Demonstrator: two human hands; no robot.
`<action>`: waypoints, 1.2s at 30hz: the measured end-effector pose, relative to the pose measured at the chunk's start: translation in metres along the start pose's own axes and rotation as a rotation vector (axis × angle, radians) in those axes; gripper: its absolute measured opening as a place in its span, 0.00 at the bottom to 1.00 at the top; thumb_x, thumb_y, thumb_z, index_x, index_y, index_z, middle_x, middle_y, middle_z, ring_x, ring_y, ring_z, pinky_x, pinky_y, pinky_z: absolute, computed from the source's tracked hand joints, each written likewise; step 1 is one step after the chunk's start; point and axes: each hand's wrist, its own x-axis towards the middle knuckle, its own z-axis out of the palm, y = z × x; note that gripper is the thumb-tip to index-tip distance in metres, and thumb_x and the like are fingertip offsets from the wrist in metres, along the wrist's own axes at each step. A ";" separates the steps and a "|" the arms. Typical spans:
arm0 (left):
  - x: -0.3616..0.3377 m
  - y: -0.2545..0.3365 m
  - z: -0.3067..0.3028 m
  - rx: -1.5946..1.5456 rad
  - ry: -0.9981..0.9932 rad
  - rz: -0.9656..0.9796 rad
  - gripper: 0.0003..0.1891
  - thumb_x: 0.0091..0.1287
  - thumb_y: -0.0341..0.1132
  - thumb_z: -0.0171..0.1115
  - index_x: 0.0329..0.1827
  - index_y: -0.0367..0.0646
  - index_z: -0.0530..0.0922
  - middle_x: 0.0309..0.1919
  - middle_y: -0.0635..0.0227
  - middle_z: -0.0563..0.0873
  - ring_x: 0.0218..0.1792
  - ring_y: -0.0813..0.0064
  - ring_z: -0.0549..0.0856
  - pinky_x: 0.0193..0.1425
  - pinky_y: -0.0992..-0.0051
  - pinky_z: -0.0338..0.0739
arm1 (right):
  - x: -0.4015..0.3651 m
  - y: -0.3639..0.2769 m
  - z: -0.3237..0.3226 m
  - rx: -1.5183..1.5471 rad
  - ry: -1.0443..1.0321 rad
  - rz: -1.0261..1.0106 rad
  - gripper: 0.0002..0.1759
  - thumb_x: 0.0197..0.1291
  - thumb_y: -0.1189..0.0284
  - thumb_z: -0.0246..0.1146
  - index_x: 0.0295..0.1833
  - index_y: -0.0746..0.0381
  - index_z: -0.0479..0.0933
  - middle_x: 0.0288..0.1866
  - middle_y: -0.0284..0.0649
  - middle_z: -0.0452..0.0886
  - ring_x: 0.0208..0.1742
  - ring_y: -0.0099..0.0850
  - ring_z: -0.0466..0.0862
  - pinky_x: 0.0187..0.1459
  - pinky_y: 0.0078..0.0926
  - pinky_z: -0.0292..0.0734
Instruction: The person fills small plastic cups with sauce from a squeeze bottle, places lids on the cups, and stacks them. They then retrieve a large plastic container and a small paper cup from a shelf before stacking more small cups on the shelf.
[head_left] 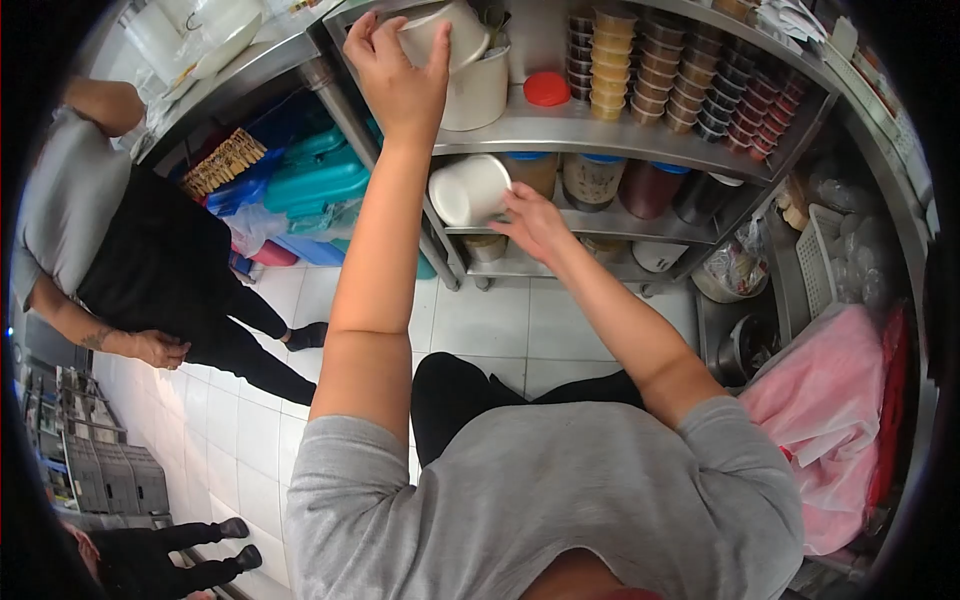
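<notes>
My left hand (398, 85) is raised at the upper shelf, its fingers curved round a white tub (455, 28) that is tilted over a larger white container (478, 95). Lower down, my right hand (533, 220) grips the rim of a white paper tub (467, 190) between thumb and fingers. This tub is tipped on its side, its round base turned toward me, in front of the second shelf. Its inside is hidden from view.
Stacked sauce cups (612, 65) and a red lid (546, 89) sit on the metal shelf (590, 135). Blue-lidded jars (593, 180) stand below. A co-worker (140, 230) stands at left. A pink plastic bag (820, 420) lies at right.
</notes>
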 end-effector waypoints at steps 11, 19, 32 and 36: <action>-0.046 0.014 0.012 0.160 -0.022 0.204 0.26 0.55 0.34 0.70 0.55 0.39 0.70 0.64 0.41 0.62 0.63 0.41 0.64 0.64 0.54 0.65 | 0.128 0.053 0.009 -0.139 0.481 0.283 0.21 0.70 0.61 0.53 0.55 0.69 0.66 0.43 0.55 0.76 0.34 0.46 0.80 0.36 0.44 0.83; -0.088 0.063 0.076 -0.311 -0.636 0.061 0.19 0.57 0.34 0.66 0.50 0.37 0.74 0.57 0.49 0.74 0.59 0.46 0.73 0.61 0.55 0.69 | 0.037 0.035 -0.014 -0.616 0.051 0.263 0.15 0.67 0.62 0.58 0.42 0.65 0.74 0.29 0.39 0.79 0.26 0.28 0.80 0.25 0.26 0.78; -0.106 0.054 0.117 0.190 -0.656 -0.109 0.10 0.59 0.29 0.53 0.37 0.34 0.80 0.43 0.48 0.77 0.46 0.51 0.77 0.52 0.59 0.73 | -0.113 -0.159 0.020 -1.326 -0.111 -0.299 0.13 0.62 0.68 0.66 0.48 0.63 0.79 0.39 0.33 0.83 0.40 0.20 0.80 0.45 0.21 0.76; -0.104 0.056 0.119 0.189 -0.641 -0.140 0.10 0.57 0.30 0.56 0.38 0.33 0.79 0.44 0.48 0.78 0.45 0.50 0.78 0.51 0.58 0.75 | -0.138 -0.289 0.068 -0.957 0.314 -1.224 0.17 0.61 0.70 0.66 0.51 0.65 0.73 0.42 0.34 0.79 0.43 0.22 0.79 0.46 0.22 0.77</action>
